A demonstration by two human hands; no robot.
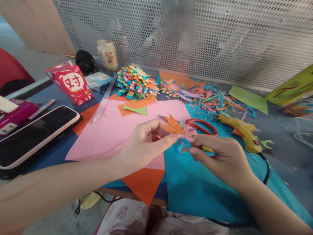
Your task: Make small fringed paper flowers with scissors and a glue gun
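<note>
Centre of frame: we're seeing the left hand with thumb and fingers pinching the orange end of a cut paper piece. The right hand is pinching at the pink and blue strips on the piece's right side; exact contact we're not making out. The piece is sitting mid-frame, between both hands, above the sheets. Just behind, red-handled scissors are lying partly hidden. Further out, we're noting a pink sheet left of centre, a blue sheet lower right, and a yellow glue gun resting at right. Upper centre, a fringed paper ball is standing beside a paper rosette, with shredded scraps spreading rightward. On the table's left side, a phone is lying below a red packet.
</note>
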